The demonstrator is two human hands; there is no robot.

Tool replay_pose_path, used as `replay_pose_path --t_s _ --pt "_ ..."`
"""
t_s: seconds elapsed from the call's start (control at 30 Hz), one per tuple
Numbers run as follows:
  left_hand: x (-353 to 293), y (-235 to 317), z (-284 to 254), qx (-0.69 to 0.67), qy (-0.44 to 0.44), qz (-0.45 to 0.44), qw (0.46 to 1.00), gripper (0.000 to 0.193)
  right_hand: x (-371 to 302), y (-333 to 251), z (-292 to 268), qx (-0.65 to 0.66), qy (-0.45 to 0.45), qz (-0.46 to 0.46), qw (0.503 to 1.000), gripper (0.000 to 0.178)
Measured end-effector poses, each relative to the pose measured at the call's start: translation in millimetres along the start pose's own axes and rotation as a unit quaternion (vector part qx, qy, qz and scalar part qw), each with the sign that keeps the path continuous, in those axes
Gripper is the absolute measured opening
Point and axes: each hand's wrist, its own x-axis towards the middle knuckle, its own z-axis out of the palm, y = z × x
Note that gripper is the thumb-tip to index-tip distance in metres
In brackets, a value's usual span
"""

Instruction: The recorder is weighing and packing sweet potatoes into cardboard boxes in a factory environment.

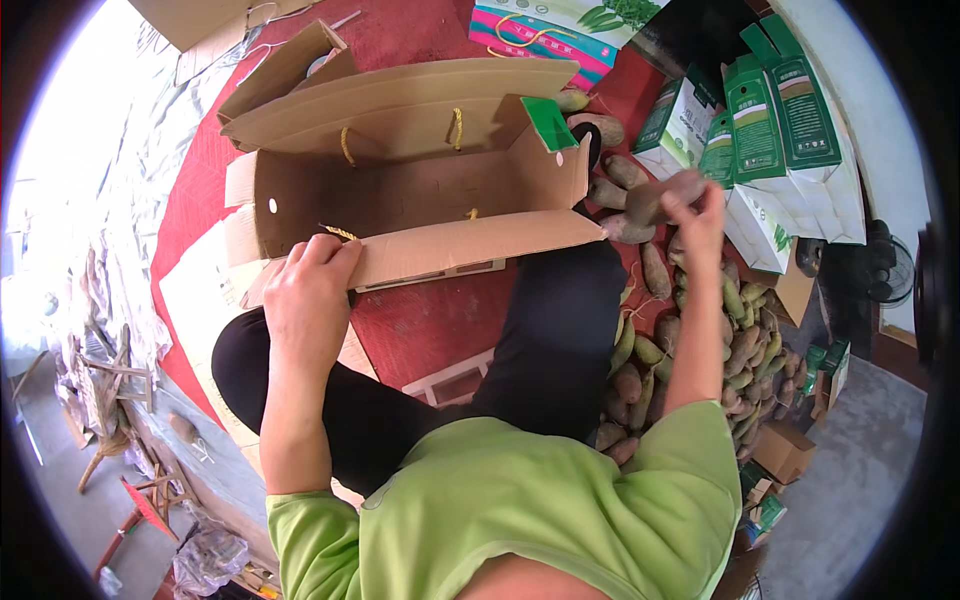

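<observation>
An open cardboard box (400,200) with yellow rope handles lies before me, its flaps spread and bare brown cardboard showing inside. My left hand (312,275) is closed over the near flap (470,245) at its left end, beside a yellow cord. Out to the right of the box, my right hand (697,215) grips a brownish radish (650,203), slightly blurred, above other radishes. The heap of radishes (745,350), brown and green, with thin root tails on some, spreads along my right side. A green flap (550,124) stands at the box's right end.
Green-and-white cartons (770,130) stand at the right. A pink, blue and white gift box (540,45) lies at the back. Behind the open box is another cardboard piece (290,70). Clear plastic sheeting (110,250) and a wooden stool (110,440) are at the left. A fan (888,265) stands far right.
</observation>
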Motion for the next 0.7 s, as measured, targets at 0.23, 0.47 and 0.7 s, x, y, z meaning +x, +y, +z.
replay_pose_path --t_s 0.23,0.47,0.7 --pt "-5 -3 -3 0.019 0.001 -0.002 1.000 0.022 5 -201 45 0.040 -0.176 -0.209 0.961 0.055" --pt "-1 -4 -2 0.006 0.012 0.011 1.000 0.024 6 -191 202 -0.191 -0.472 -0.348 0.787 0.055" --pt "-2 -4 0 0.006 -0.008 0.004 1.000 0.024 -3 -128 261 -0.479 -0.614 -0.264 0.568 0.053"
